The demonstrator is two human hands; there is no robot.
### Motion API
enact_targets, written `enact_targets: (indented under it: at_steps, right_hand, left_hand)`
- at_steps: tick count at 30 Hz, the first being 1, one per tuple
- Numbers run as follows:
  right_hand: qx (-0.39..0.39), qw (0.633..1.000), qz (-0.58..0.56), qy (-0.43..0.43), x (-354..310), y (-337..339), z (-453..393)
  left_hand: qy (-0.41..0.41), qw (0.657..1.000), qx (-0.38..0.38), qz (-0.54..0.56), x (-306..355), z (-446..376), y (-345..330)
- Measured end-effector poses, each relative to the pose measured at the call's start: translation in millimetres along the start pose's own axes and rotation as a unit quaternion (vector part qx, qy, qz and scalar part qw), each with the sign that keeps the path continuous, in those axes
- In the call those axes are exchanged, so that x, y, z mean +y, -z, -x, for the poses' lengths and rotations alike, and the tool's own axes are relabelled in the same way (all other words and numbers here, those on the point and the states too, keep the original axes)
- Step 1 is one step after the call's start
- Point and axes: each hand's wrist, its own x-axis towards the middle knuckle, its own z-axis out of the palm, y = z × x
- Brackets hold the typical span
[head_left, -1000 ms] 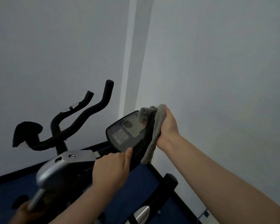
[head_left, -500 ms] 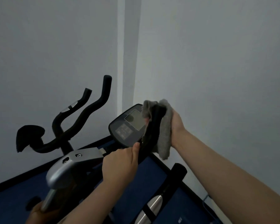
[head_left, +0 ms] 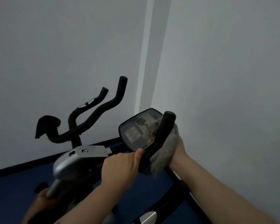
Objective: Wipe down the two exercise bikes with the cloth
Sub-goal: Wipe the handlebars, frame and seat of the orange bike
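Observation:
The near exercise bike has a black handlebar grip [head_left: 166,126] rising beside its dark console [head_left: 132,128]. My right hand [head_left: 179,152] wraps a grey cloth [head_left: 165,147] around this grip, partway down, with the grip's top end bare. My left hand [head_left: 121,168] grips the same bar lower down, thumb pointing up. The second bike stands behind to the left, showing curved black handlebars [head_left: 100,109], a black pad [head_left: 46,125] and a silver housing [head_left: 74,159].
White walls meet in a corner just behind the console, the right wall close to my right arm. The floor [head_left: 10,191] is dark blue with a black skirting strip. A black frame bar [head_left: 189,196] runs down at the lower right.
My right hand has slid the cloth down the grip, uncovering the grip's top end. The view has shifted, so the bikes sit further right in the frame. My left hand keeps its hold.

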Motion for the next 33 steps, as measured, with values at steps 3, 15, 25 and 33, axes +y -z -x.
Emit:
enact_targets:
  at_steps: [3, 15, 25, 33]
  right_hand:
    - [-0.059, 0.991, 0.050, 0.111, -31, -6, 6]
    - [-0.177, 0.936, 0.160, 0.261, -45, -15, 6]
    - [-0.101, 0.994, 0.025, -0.020, 3, 8, 3]
    - [-0.103, 0.978, 0.151, 0.105, 12, 13, 21]
  left_hand:
    - [0.012, 0.999, 0.034, -0.018, 2, 0, -3]
    - [0.083, 0.995, 0.053, -0.022, 7, -4, -6]
    - [0.114, 0.991, 0.042, -0.052, 9, -5, -4]
    - [0.118, 0.990, 0.049, -0.065, 6, -5, -9]
